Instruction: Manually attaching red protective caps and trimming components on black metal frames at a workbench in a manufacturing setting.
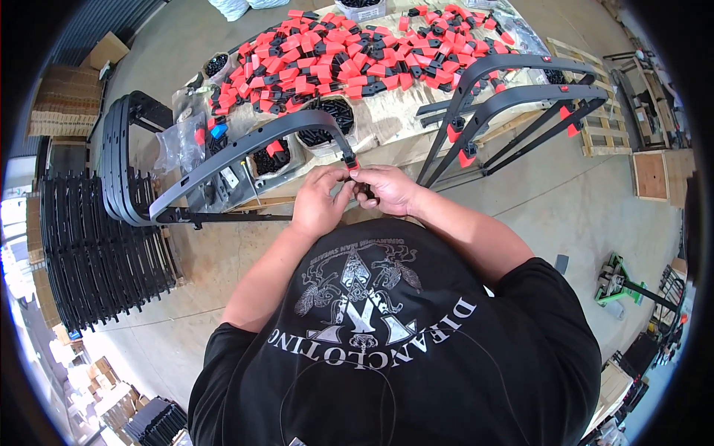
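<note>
My left hand [320, 199] and my right hand [388, 189] meet in front of my chest, at the near end of a curved black tube frame [253, 143]. A small red and black plastic clip [351, 160] sits on that end. My right thumb and finger pinch at the clip's lower edge, and small dark pieces [366, 192] show under the curled fingers, their kind unclear. The left fingers are closed beside the clip, their tips touching the right hand; what they grip is hidden.
A big heap of red and black clips [335, 56] covers the table. Bags of black parts [327, 123] stand along its near edge. More curved frames lean at the right [513, 93] and left [123, 163], beside a stack of black tubes [104, 249]. A green pallet jack [617, 282] stands right.
</note>
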A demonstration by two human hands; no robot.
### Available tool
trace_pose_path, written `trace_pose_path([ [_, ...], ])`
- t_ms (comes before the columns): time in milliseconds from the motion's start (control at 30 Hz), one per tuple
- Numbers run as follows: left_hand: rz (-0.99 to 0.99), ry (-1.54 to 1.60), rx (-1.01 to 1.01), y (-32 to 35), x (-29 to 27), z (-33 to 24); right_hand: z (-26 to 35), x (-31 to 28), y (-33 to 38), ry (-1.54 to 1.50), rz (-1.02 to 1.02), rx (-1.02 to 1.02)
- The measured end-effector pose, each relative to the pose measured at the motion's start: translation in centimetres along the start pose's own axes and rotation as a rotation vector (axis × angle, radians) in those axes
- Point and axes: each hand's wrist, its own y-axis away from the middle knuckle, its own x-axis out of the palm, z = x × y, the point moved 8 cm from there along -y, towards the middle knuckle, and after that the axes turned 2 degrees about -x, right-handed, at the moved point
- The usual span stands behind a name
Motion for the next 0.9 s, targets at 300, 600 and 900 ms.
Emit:
trace_pose_path([
  [300, -0.013, 0.481, -0.561, 2.5, 4.5, 9.3, -0.2, -3.0, -2.7, 0.283, -0.148, 0.06],
  [600, 0.105, 1.022, -0.94, 1.5, 9.7, 13.4, 6.2, -1.4, -2.3, 1.396, -0.505, -0.414],
  [900, 0.161, 1.137, -0.943, 1.1, 10.5, 13.5, 6.2, -0.2, -3.3, 1.619, -0.476, -0.491],
])
